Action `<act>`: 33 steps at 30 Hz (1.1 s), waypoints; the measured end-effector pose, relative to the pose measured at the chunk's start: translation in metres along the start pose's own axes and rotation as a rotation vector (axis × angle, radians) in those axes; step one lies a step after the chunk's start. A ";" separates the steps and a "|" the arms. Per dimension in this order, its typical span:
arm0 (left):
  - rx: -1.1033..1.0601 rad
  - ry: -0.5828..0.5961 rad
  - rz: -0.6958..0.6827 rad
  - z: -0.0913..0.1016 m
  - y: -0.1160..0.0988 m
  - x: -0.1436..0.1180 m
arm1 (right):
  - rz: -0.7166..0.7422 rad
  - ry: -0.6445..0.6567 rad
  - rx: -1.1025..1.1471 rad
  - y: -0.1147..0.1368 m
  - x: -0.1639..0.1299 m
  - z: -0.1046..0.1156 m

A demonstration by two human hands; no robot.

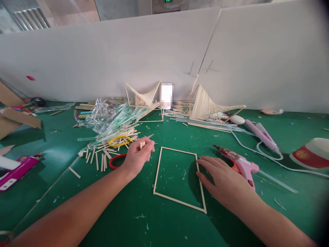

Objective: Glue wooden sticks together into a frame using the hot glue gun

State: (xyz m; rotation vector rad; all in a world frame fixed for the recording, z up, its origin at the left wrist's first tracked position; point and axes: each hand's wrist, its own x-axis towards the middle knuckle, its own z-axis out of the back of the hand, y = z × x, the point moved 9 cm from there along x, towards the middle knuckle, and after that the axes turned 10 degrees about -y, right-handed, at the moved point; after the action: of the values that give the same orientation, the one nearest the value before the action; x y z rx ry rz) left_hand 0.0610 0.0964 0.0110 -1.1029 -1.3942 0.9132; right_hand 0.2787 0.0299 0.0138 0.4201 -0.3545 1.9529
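Note:
A four-sided frame of thin wooden sticks lies flat on the green table. My right hand rests at its right side, fingers stretched out and touching that side stick. To the left of the frame, my left hand is closed around several short wooden sticks, their ends showing between thumb and fingers. Partly beneath the left hand are scissors with yellow and red-orange handles. A pink glue gun lies just beyond my right hand, a clear glue stick at its back.
Loose short sticks and crumpled clear plastic wrap lie at left. Two curved stick models stand by the white partition. A pink corded tool and a red-and-white cup are right; a magenta tool lies far left.

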 end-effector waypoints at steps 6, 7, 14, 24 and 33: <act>-0.002 0.033 0.019 -0.003 0.005 0.006 | -0.009 -0.014 -0.003 -0.001 0.000 0.000; 0.006 0.049 0.028 -0.004 0.006 0.006 | -0.009 -0.008 -0.005 -0.001 0.000 0.000; 0.042 0.128 0.067 -0.005 0.013 0.004 | -0.001 0.001 -0.045 -0.001 0.001 -0.002; 0.072 0.251 0.038 -0.008 0.007 -0.002 | 0.007 -0.035 -0.039 0.000 -0.001 0.001; 0.104 0.399 -0.010 -0.015 0.001 -0.010 | 0.034 -0.042 -0.054 0.002 0.000 0.001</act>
State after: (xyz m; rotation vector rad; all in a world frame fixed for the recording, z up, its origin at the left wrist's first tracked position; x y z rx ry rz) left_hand 0.0759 0.0863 0.0087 -1.1256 -1.0131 0.7028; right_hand 0.2766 0.0286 0.0151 0.4227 -0.4424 1.9648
